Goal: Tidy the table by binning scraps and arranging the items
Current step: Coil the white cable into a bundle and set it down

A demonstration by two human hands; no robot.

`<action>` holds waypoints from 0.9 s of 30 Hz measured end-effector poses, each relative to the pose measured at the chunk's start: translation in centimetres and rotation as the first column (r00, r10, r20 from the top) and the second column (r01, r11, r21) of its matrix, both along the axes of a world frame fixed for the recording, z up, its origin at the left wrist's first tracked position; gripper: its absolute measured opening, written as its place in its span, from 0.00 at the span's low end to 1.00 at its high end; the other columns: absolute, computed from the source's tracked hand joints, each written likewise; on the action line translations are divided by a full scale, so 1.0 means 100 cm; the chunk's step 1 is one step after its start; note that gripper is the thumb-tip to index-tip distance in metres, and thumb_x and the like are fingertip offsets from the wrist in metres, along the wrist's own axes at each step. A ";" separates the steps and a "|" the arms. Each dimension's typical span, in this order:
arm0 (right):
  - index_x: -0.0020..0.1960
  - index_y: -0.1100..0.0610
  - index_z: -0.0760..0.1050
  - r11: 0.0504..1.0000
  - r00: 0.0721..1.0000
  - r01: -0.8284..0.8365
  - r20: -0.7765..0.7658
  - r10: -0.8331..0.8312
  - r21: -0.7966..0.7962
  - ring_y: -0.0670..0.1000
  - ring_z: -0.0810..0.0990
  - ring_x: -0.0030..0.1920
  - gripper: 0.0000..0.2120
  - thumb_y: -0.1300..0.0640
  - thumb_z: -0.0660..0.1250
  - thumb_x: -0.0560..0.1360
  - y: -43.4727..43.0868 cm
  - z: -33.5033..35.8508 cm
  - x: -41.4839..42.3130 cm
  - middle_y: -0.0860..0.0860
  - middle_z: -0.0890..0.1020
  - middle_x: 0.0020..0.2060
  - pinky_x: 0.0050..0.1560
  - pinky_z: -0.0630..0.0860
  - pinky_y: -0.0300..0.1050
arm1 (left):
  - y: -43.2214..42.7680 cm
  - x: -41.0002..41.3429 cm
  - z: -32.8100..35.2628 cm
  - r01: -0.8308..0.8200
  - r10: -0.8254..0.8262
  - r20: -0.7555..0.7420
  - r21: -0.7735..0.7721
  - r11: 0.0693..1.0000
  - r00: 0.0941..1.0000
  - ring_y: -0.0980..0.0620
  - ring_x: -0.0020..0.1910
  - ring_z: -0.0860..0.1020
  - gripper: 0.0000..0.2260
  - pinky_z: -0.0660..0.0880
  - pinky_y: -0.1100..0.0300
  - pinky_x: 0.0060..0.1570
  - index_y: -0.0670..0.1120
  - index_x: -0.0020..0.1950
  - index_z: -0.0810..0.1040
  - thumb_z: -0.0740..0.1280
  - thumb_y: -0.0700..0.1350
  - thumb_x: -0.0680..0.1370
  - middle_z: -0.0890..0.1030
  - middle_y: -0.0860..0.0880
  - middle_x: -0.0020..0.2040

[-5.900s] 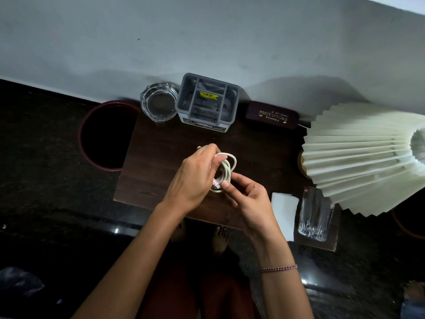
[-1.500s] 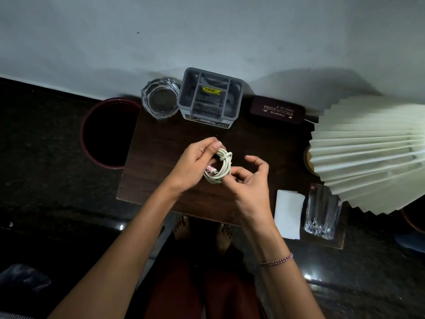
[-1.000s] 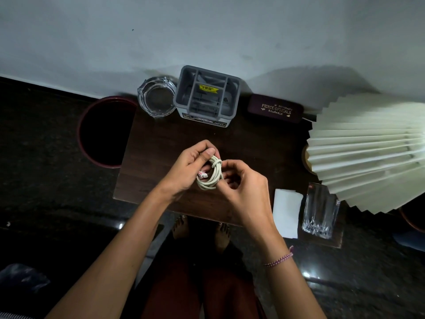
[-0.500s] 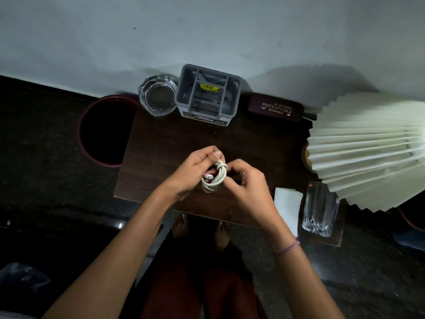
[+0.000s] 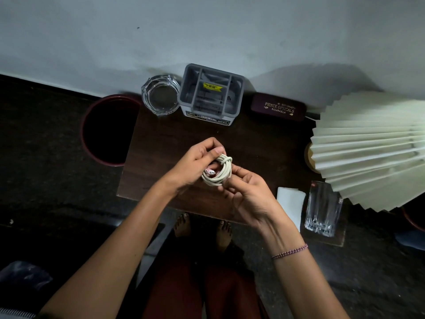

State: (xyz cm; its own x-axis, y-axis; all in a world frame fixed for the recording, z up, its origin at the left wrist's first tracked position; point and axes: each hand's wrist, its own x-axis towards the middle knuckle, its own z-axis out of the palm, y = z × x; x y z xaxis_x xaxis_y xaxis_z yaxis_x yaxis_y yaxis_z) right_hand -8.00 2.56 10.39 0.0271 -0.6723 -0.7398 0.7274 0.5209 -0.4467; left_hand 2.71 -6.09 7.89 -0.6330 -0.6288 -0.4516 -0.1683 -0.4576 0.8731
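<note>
2 hands hold 1 item: a coiled off-white cable (image 5: 221,174), raised above the middle of the dark wooden tabletop (image 5: 161,143).

**Hand state**
- Left hand (image 5: 195,164): fingers curled round the upper-left part of the coil, thumb tip at the wrapped band on its far end.
- Right hand (image 5: 248,194): fingers curled in, pinching the lower-right edge of the coil.

**Item position**
- The coil sits between the 2 hands and touches both.
- Its long axis runs from near-left to far-right, with the wrapped band at the far end.
- A pink-tipped plug shows inside the loop on the left-hand side.

**Governing relation**
- The grey compartment organiser (image 5: 211,93) stands directly beyond the coil, against the wall. Judged from the layout, it is the likely place for the cable.
- The left hand is slightly nearer to it, so a forward reach would suit that hand.
- The dark red bin (image 5: 110,130) stands on the floor to the left, off the tabletop edge.

**Legible writing**
- Maroon spectacle case (image 5: 278,107), right of the organiser: "PRINCE OPTICALS", "ROURKELA" beneath. A smaller line above is unreadable.
- Yellow label inside the organiser: print too small to read.
- Strip along the organiser's front base: not legible.
</note>
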 end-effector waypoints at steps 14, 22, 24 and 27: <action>0.41 0.60 0.83 0.973 0.979 -0.203 0.010 0.203 0.109 0.45 0.71 0.39 0.14 0.72 0.61 0.70 -0.009 0.004 0.000 0.52 0.83 0.36 0.39 0.70 0.31 | 0.002 0.011 -0.009 0.010 0.001 -0.069 0.153 0.988 0.998 0.50 0.32 0.63 0.09 0.66 0.69 0.27 0.45 0.38 0.75 0.61 0.49 0.73 0.69 0.43 0.36; 0.56 0.63 0.74 0.996 0.998 0.062 -0.029 -0.060 0.061 0.48 0.83 0.39 0.15 0.73 0.63 0.71 -0.003 0.008 0.012 0.54 0.85 0.37 0.44 0.80 0.36 | -0.002 0.015 -0.013 -0.053 0.062 -0.060 0.146 0.988 0.996 0.62 0.25 0.75 0.10 0.71 0.72 0.27 0.44 0.40 0.73 0.57 0.40 0.80 0.79 0.54 0.27; 0.62 0.62 0.68 0.992 0.985 0.117 -0.131 -0.111 0.038 0.50 0.82 0.42 0.21 0.73 0.64 0.71 -0.001 0.008 0.018 0.55 0.84 0.38 0.54 0.77 0.43 | -0.001 0.013 -0.012 -0.070 0.076 -0.053 0.111 0.991 0.996 0.63 0.25 0.75 0.10 0.71 0.72 0.27 0.44 0.40 0.72 0.57 0.39 0.80 0.78 0.55 0.27; 0.62 0.59 0.71 0.996 0.955 0.067 -0.284 -0.080 -0.054 0.49 0.83 0.45 0.21 0.72 0.66 0.71 0.000 0.010 0.022 0.53 0.84 0.41 0.54 0.78 0.42 | 0.000 0.013 -0.011 -0.112 0.116 -0.058 0.064 0.992 0.992 0.63 0.26 0.74 0.10 0.70 0.72 0.28 0.44 0.40 0.72 0.57 0.39 0.80 0.77 0.56 0.27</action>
